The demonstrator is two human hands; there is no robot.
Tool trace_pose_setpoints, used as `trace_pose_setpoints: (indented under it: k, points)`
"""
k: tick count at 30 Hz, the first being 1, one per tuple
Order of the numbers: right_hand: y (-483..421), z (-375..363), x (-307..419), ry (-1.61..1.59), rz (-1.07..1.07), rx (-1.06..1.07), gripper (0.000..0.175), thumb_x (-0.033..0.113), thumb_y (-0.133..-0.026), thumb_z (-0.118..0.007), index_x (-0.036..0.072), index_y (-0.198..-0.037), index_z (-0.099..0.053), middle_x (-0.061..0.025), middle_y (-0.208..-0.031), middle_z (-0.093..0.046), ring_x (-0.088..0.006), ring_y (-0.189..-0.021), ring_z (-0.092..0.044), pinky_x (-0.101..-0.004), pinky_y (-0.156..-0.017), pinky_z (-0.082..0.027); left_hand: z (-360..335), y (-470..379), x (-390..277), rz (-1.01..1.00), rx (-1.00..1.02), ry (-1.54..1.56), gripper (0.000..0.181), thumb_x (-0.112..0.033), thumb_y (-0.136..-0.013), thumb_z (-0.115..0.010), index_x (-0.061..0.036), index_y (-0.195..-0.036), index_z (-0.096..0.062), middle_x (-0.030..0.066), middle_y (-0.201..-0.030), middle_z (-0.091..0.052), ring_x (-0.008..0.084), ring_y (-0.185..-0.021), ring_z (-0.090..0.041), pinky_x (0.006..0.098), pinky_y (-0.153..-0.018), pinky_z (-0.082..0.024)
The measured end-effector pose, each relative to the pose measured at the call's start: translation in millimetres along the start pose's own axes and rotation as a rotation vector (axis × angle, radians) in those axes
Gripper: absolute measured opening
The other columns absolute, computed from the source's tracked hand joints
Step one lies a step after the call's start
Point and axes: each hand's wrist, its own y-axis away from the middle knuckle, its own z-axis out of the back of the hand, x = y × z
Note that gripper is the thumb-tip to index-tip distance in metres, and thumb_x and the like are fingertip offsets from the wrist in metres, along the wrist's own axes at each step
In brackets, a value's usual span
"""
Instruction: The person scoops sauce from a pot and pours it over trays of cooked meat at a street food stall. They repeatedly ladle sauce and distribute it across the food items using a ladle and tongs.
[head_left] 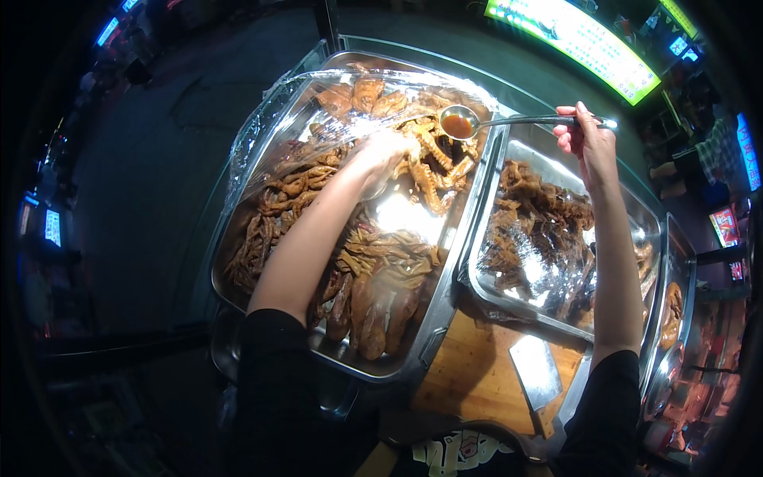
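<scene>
My right hand [587,140] grips the handle of a metal ladle [459,122], whose bowl holds reddish-brown liquid above the back right of a large metal tray [381,375]. In that tray lie browned poultry pieces, with chicken feet [438,161] below the ladle and long necks or similar meat [372,316] at the front. Clear plastic film [268,140] covers the tray's left and back parts. My left hand [384,152] reaches over the tray beside the chicken feet, at the film's edge; glare hides its fingers, so whether it holds anything is unclear.
To the right, a second metal tray [477,280] holds dark braised meat under film. A cleaver [536,369] lies on a wooden cutting board [465,369] in front. Another tray [685,250] stands farther right. A glass guard [417,47] runs behind the trays. A lit sign [575,45] stands beyond.
</scene>
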Motion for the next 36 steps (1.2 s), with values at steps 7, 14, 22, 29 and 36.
trace_pose_setpoints:
  k: [7,14,22,29,36]
  points:
    - [-4,-20,-5,0.004,0.008,0.032,0.037,0.032,-0.097,-0.050,-0.002,-0.100,-0.064,-0.0085,-0.072,-0.065,-0.0086,-0.057,-0.059,-0.0197,-0.052,-0.046,-8,-36,14,-0.505,-0.126,-0.290,0.023,-0.016,-0.076,-0.067,0.0006,-0.091,-0.064,0.0112,-0.079,-0.066,0.0174,-0.070,-0.062,0.0314,-0.062,-0.049]
    - [-1,-28,-9,0.074,-0.031,0.022,0.036,0.031,-0.097,-0.049,-0.003,-0.100,-0.062,-0.0077,-0.070,-0.064,-0.0086,-0.054,-0.056,-0.0205,-0.052,-0.044,22,-3,20,-0.291,-0.167,-0.623,0.024,-0.021,-0.077,-0.067,-0.0028,-0.093,-0.066,0.0159,-0.088,-0.066,0.0259,-0.082,-0.064,0.0352,-0.074,-0.052]
    - [3,-21,-6,0.119,-0.019,0.042,0.034,0.029,-0.098,-0.048,-0.002,-0.099,-0.062,-0.0076,-0.069,-0.063,-0.0084,-0.053,-0.055,-0.0207,-0.050,-0.044,24,-73,47,-0.403,0.042,-1.069,0.029,-0.026,-0.080,-0.053,-0.0008,-0.083,-0.067,0.0195,-0.083,-0.065,0.0305,-0.079,-0.064,0.0383,-0.071,-0.051]
    - [-7,-17,-12,0.136,-0.010,-0.035,0.036,0.030,-0.097,-0.049,-0.003,-0.096,-0.063,-0.0089,-0.068,-0.064,-0.0094,-0.054,-0.058,-0.0207,-0.049,-0.045,33,-63,36,-0.448,-0.225,-0.977,0.029,-0.020,-0.081,-0.046,0.0017,-0.080,-0.065,0.0201,-0.081,-0.066,0.0291,-0.074,-0.063,0.0378,-0.067,-0.049]
    - [-40,-24,-26,0.134,0.008,-0.153,0.036,0.028,-0.096,-0.050,-0.004,-0.090,-0.064,-0.0120,-0.069,-0.067,-0.0122,-0.053,-0.062,-0.0225,-0.048,-0.049,34,-53,9,-0.417,-0.358,-0.489,0.030,-0.022,-0.073,-0.064,-0.0036,-0.097,-0.061,0.0210,-0.096,-0.065,0.0342,-0.093,-0.062,0.0396,-0.080,-0.050]
